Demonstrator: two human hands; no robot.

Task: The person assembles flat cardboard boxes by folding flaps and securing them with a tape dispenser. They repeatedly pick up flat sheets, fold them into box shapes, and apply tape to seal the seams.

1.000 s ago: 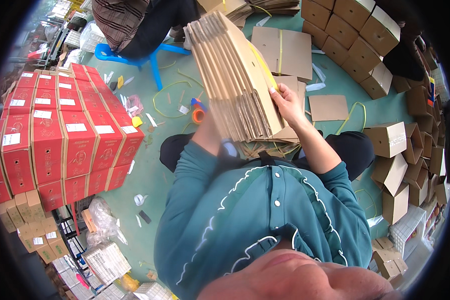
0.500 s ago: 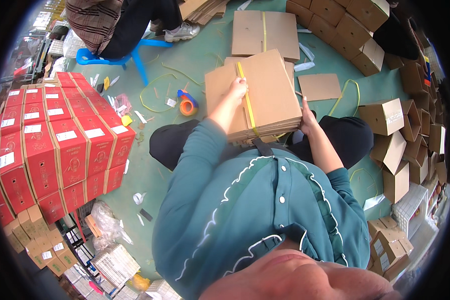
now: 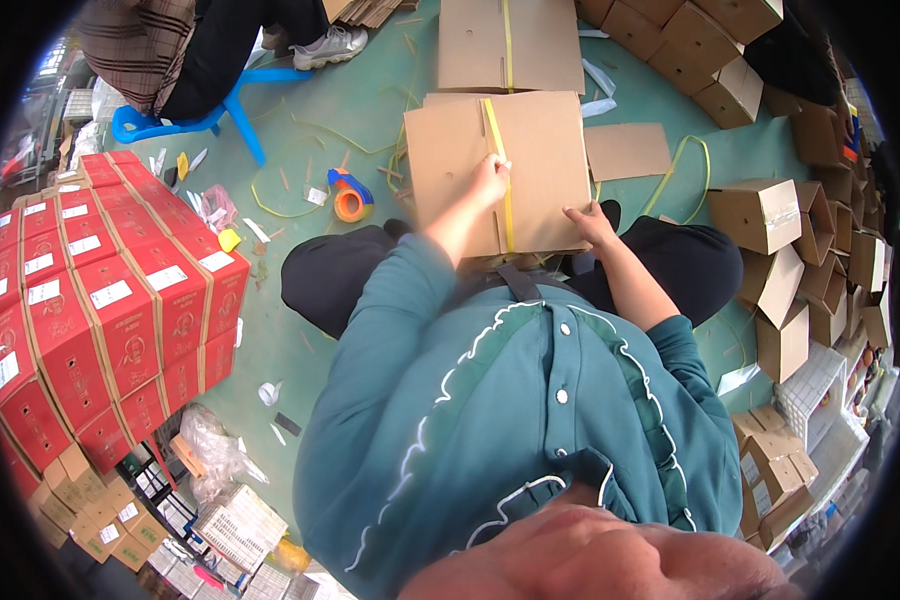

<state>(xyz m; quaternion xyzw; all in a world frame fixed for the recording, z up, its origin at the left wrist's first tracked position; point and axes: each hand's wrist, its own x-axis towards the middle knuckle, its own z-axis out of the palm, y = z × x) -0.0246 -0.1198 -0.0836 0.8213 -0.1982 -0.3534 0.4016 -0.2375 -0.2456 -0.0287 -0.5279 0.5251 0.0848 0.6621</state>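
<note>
Since the earlier frames, the strapped bundle of flattened cardboard boxes (image 3: 550,150) has come down from its steep tilt, and its broad top face now lies nearly level and squarer to the person. The right hand (image 3: 594,224) has gone from the strap to the near right corner, while the left hand (image 3: 489,181) has come onto the top.

The bundle sits just before the person's lap, between the bent legs, with a yellow strap (image 3: 508,215) running across it from far edge to near edge. The left fingers are curled together, clamped on that strap. The right thumb lies on the cardboard by the corner; whether the other fingers grip the edge, I cannot tell.

Just beyond lies a second strapped bundle (image 3: 470,45), and to the right a loose cardboard sheet (image 3: 630,150) on the green floor (image 3: 300,235). An orange-and-blue tape dispenser (image 3: 351,196) rests to the left, near the left knee. Farther left stand stacked red cartons (image 3: 135,350), below a blue plastic stool (image 3: 242,125) with someone seated on it.
</note>
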